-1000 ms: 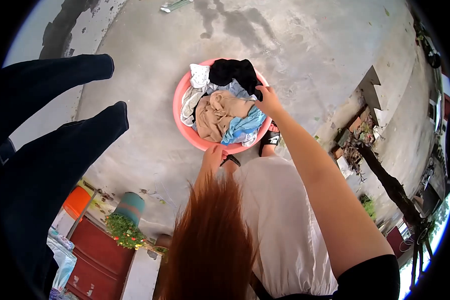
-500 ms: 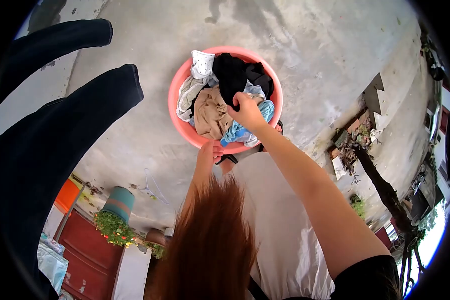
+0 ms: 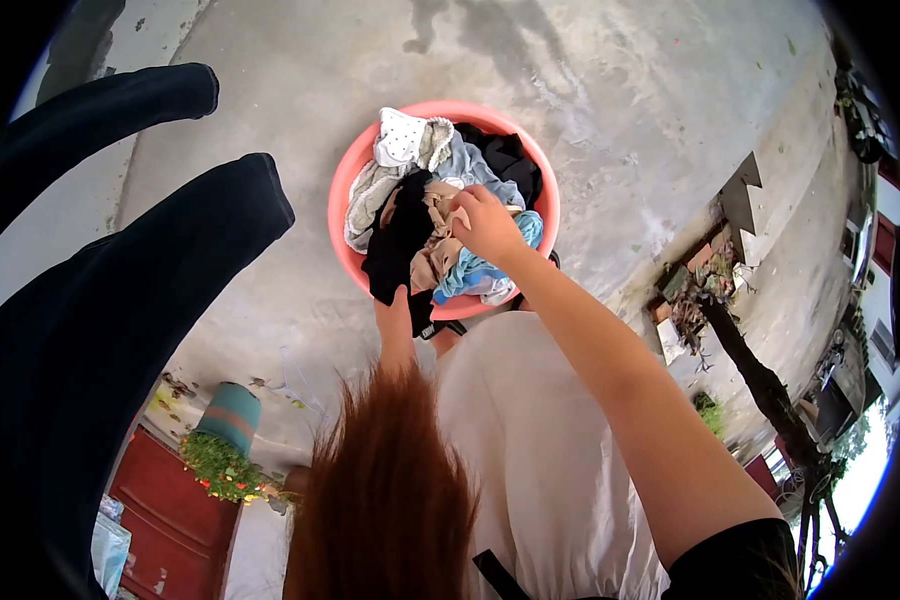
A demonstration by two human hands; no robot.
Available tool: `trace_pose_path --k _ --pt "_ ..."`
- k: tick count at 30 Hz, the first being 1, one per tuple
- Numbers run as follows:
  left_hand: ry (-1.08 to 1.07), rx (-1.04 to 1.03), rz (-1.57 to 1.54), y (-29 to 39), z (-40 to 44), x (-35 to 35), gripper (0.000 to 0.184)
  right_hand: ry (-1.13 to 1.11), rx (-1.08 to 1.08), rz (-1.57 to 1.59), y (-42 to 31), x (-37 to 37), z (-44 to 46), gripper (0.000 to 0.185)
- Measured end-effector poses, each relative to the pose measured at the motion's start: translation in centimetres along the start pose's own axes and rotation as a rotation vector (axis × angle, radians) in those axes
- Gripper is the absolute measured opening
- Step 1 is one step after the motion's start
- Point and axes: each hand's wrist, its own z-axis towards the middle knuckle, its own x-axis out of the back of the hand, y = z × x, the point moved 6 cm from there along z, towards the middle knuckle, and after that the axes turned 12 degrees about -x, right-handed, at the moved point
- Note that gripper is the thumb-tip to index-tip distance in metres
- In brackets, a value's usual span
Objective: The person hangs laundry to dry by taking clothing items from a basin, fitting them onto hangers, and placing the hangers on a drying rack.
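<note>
A pink basin (image 3: pixel 342 190) full of clothes stands on the concrete floor. My left hand (image 3: pixel 394 318) is at its near rim, closed on a black garment (image 3: pixel 400 235) that lies across the left middle of the pile and over the rim. My right hand (image 3: pixel 488 226) pinches a fold of the beige cloth (image 3: pixel 440 252) near the centre. Around them lie a white dotted cloth (image 3: pixel 399 137), a light blue garment (image 3: pixel 480 172), a turquoise cloth (image 3: pixel 470 272) and another black garment (image 3: pixel 510 162).
Dark trousers (image 3: pixel 170 240) hang at the left. A potted flowering plant (image 3: pixel 230 415) stands lower left, near a red door (image 3: pixel 175 500). Bricks and debris (image 3: pixel 700 275) and a dark trunk (image 3: pixel 760 380) are at the right.
The black garment has moved from the top of the pile toward the near left rim, into my left hand. My right hand has let go of it and taken hold of the beige cloth.
</note>
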Motion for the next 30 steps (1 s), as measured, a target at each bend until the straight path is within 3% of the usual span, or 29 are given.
trace_pose_path --k 2,3,6,8,12,17,20,23,30 --pt "0.035 0.155 0.271 -2.0 0.9 1.0 0.074 0.131 -0.009 -0.206 2.8 -0.5 4.0 0.025" --pt "-0.015 0.200 0.323 -3.6 1.7 1.4 0.085 0.086 -0.059 -0.278 3.8 -1.0 5.5 0.029" --pt "-0.024 0.156 0.318 -3.7 1.7 1.6 0.083 -0.041 -0.163 -0.499 5.7 -2.8 8.5 0.019" --pt "-0.047 0.149 0.294 -3.6 1.4 1.9 0.079 -0.036 -0.090 -0.744 5.0 -3.2 9.0 0.017" --pt "-0.088 0.136 0.188 -2.7 -0.5 1.5 0.072 -0.085 0.094 -0.827 2.6 -3.6 5.8 0.019" --pt "-0.195 0.207 0.097 0.9 -4.6 0.8 0.063 -0.282 -0.205 -0.641 5.4 -2.6 0.5 0.020" --pt "-0.202 0.193 0.020 -1.1 -4.9 1.4 0.060 -0.263 -0.249 -0.565 5.8 -0.3 -2.8 0.022" --pt "-0.234 0.188 0.028 4.3 -8.7 0.7 0.057 -0.285 -0.299 -0.491 4.2 2.3 -5.3 0.024" --pt "-0.303 0.160 0.024 8.2 -13.9 2.1 0.048 -0.131 -0.301 -0.042 -1.8 7.4 -9.2 0.021"
